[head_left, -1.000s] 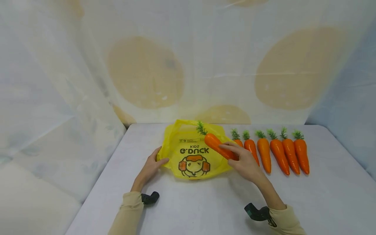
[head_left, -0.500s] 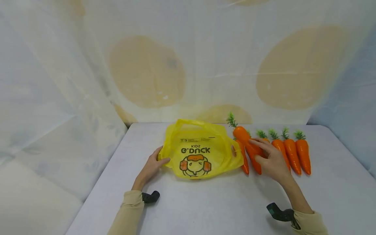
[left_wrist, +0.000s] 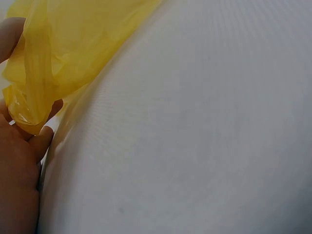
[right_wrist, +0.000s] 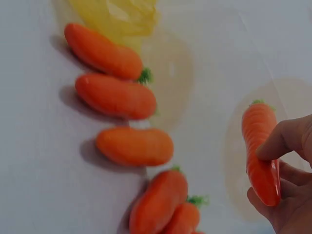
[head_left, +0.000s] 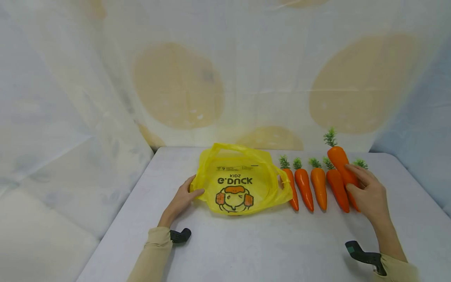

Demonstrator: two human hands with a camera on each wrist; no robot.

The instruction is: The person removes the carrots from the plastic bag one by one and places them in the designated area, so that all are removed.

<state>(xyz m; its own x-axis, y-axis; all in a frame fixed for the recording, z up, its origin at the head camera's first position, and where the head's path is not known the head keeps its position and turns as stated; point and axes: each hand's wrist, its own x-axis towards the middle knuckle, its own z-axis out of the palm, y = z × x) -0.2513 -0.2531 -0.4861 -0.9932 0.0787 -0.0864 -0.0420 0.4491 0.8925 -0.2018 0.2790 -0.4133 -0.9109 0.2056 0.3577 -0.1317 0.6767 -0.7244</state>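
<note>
A yellow plastic bag (head_left: 234, 184) with a duck print lies spread on the table. My left hand (head_left: 181, 199) pinches its left edge; in the left wrist view the bag's handle (left_wrist: 38, 63) passes between thumb and fingers. My right hand (head_left: 370, 196) grips an orange carrot (head_left: 340, 161) with green leaves, tilted above the right end of a row of carrots (head_left: 318, 188). In the right wrist view thumb and fingers close round the held carrot (right_wrist: 260, 141). Behind that hand, part of the row's right end is hidden.
The row's leftmost carrot (head_left: 290, 192) lies against the bag's right handle, partly behind it. A white-covered table (head_left: 267, 243) carries everything, and a light cloth with tan spots (head_left: 246, 78) hangs behind its back edge.
My right hand has carried the carrot from over the bag rightward, above the row to its right end. The bag's right handle has sprung outward. My left hand has stayed in place.
</note>
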